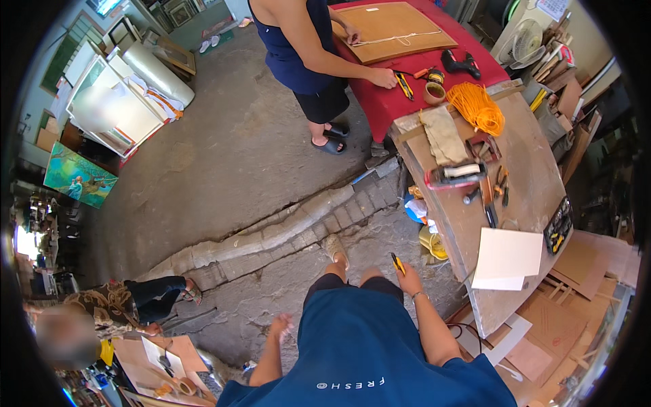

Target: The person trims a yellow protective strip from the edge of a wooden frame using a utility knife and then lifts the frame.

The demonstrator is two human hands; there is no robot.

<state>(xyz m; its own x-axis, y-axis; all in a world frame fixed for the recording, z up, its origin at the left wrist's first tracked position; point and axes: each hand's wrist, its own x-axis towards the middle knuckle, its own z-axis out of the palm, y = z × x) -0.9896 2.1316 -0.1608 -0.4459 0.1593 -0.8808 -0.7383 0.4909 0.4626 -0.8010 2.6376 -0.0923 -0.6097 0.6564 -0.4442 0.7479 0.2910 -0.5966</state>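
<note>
My right hand is closed around a slim yellow-and-black utility knife, whose dark tip points up and away from me. It is held over the grey floor, left of the wooden workbench. My left hand hangs low over the floor on the other side of my body, with fingers loosely apart and nothing visible in them. On the bench, nearest my right hand, lie cream-coloured sheets. Beyond them are a hammer, pliers and a folded beige cloth.
A person handles white cord on a framed brown board at the red-covered table. Orange rope and a drill lie nearby. A raised brick ledge crosses the floor. Another person is at lower left.
</note>
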